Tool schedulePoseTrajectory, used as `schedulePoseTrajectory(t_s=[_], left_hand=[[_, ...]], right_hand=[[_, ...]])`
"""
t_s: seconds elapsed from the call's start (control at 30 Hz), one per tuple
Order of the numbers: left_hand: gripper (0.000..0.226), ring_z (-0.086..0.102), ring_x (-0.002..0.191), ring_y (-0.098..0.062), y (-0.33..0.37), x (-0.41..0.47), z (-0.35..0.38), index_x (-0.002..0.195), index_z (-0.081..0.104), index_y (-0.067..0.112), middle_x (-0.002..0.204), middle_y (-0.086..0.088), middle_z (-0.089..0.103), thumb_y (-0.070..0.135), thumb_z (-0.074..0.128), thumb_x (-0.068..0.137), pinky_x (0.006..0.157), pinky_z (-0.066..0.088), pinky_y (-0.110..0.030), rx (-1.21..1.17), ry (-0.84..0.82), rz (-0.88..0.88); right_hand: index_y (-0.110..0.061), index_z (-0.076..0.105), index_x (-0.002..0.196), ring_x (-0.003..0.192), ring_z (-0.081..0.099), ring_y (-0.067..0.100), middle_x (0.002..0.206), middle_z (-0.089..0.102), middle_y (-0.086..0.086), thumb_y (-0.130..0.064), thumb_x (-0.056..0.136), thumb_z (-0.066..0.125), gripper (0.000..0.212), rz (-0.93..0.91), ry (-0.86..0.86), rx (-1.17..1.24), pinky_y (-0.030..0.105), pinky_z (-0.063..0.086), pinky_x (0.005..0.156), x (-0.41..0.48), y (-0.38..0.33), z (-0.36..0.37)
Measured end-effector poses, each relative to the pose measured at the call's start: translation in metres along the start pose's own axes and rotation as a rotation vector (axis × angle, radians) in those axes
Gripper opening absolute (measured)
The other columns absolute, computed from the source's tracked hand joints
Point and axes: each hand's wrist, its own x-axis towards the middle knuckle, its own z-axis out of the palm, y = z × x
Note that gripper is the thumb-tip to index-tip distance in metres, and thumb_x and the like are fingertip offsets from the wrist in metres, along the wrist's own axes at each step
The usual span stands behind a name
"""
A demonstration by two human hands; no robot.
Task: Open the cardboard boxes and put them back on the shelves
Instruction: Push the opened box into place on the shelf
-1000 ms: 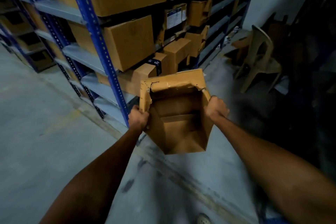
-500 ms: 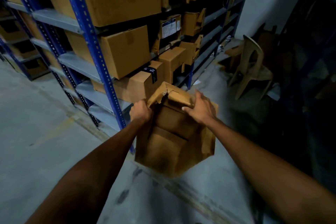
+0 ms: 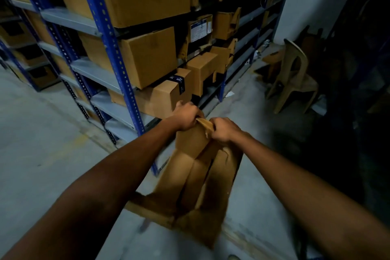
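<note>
brown corrugated cardboard box [image 3: 196,175], partly collapsed with its flaps hanging loose, hangs from the middle of the view down toward 6 o'clock, over the grey concrete floor [image 3: 42,154]. its lower end is blurred, so whether it touches the floor cannot be told. the left hand [image 3: 186,118] has its fingers curled tight round the box's crumpled top edge. the right hand [image 3: 224,130], just beside it at 3 o'clock, clenches the same edge in a fist. from 9 to 12 o'clock stands a blue steel shelving rack [image 3: 109,48] with grey shelves that carry closed tan cartons [image 3: 147,57]. a beige plastic chair [image 3: 295,74] sits at 2 o'clock in the dark, well apart from the box.
</note>
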Motion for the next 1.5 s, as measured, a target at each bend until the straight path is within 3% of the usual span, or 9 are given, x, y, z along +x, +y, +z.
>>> schedulePoseTrajectory(t_s=[0.17,0.33,0.47,0.7,0.83,0.97,1.2,1.33,1.5], left_hand=[[0.030,0.042,0.124,-0.024,-0.003,-0.003,0.003,0.104,0.070,0.030,0.113,0.002,0.064,0.012,0.052,0.088,0.105,0.026,-0.057,-0.092,0.074,0.032],[0.039,0.039,0.136,-0.030,-0.016,-0.005,0.012,0.122,0.062,0.019,0.130,-0.005,0.059,0.011,0.061,0.083,0.111,0.028,-0.055,-0.232,0.221,0.025],[0.046,0.037,0.135,-0.031,-0.031,-0.026,0.014,0.128,0.056,0.014,0.134,-0.009,0.055,0.016,0.066,0.083,0.113,0.030,-0.046,-0.305,0.329,-0.198],[0.052,0.040,0.125,-0.032,-0.058,-0.094,0.053,0.134,0.046,0.016,0.134,-0.011,0.047,0.032,0.061,0.087,0.101,0.042,-0.050,-0.268,0.498,-0.638],[0.065,0.055,0.109,-0.028,-0.060,-0.096,0.059,0.132,0.043,0.007,0.125,-0.011,0.054,0.046,0.066,0.085,0.090,0.050,-0.043,-0.827,0.378,-0.921],[0.054,0.062,0.096,-0.028,-0.052,-0.082,0.051,0.118,0.056,0.009,0.110,-0.013,0.065,0.044,0.072,0.079,0.087,0.053,-0.042,-1.393,0.229,-0.918],[0.029,0.061,0.096,-0.033,-0.025,-0.042,0.009,0.118,0.057,0.008,0.101,-0.014,0.063,0.009,0.050,0.089,0.088,0.054,-0.048,-1.023,0.389,-0.798],[0.031,0.060,0.102,-0.031,-0.003,-0.019,-0.046,0.121,0.057,0.007,0.103,-0.011,0.061,0.006,0.046,0.092,0.086,0.051,-0.037,-0.895,0.480,-0.635],[0.037,0.059,0.109,-0.032,0.019,0.011,-0.127,0.129,0.054,0.012,0.119,-0.012,0.063,0.006,0.043,0.094,0.092,0.050,-0.042,-0.831,0.679,-0.546]], right_hand=[[-0.017,0.057,0.081,0.079,0.060,0.032,0.083,0.060,0.008,-0.029,0.078,0.061,0.013,0.071,0.020,0.151,0.031,0.041,0.058,-0.003,-0.006,0.020],[-0.014,0.063,0.103,0.093,0.062,0.037,0.104,0.063,0.014,-0.024,0.090,0.050,0.022,0.173,0.266,0.019,0.040,0.052,0.077,-0.005,-0.017,0.034],[-0.014,0.063,0.109,0.100,0.062,0.037,0.111,0.064,0.014,-0.021,0.094,0.045,0.024,0.377,0.381,0.080,0.042,0.051,0.084,-0.008,0.002,0.042],[-0.011,0.064,0.099,0.094,0.063,0.038,0.105,0.066,0.016,-0.027,0.089,0.049,0.024,0.600,0.511,0.317,0.047,0.054,0.084,-0.018,0.031,0.034],[-0.010,0.066,0.100,0.094,0.063,0.036,0.103,0.067,0.015,-0.023,0.089,0.053,0.022,0.643,0.542,0.339,0.041,0.052,0.081,-0.022,0.033,0.023],[-0.012,0.065,0.098,0.089,0.064,0.032,0.097,0.066,0.012,-0.023,0.089,0.053,0.018,0.614,0.594,0.364,0.046,0.055,0.080,-0.027,0.029,0.010],[-0.013,0.067,0.106,0.101,0.062,0.036,0.108,0.066,0.014,-0.020,0.090,0.051,0.023,0.619,0.757,0.400,0.044,0.051,0.087,-0.046,0.025,-0.041],[-0.014,0.065,0.112,0.108,0.061,0.036,0.114,0.065,0.014,-0.019,0.093,0.052,0.024,0.625,0.873,0.417,0.044,0.047,0.092,-0.061,0.027,-0.090],[-0.016,0.064,0.110,0.105,0.061,0.037,0.112,0.066,0.015,-0.017,0.094,0.050,0.021,0.570,1.069,0.433,0.051,0.051,0.091,-0.075,0.013,-0.163]])
